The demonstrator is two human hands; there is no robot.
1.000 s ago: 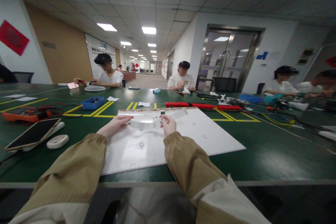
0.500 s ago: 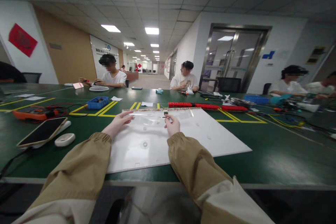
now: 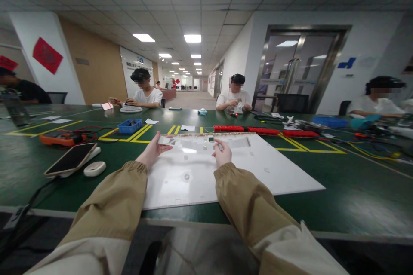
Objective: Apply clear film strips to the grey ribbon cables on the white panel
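Observation:
A long, thin, clear plastic strip stretches level between my two hands, just above a large white panel that lies flat on the green table. My left hand pinches the strip's left end with its fingers closed on it. My right hand grips the strip right of the middle, beside a small dark clip on it. The strip's right end sticks out past that hand.
A phone and a white oval device lie left of the panel, an orange multimeter and a blue tray behind them. Red power strips lie beyond the panel. Several people sit along the table's far and side edges.
The strip was bowed down between my hands a second ago. It is now pulled straight and held a little higher, with my left hand further out at its end.

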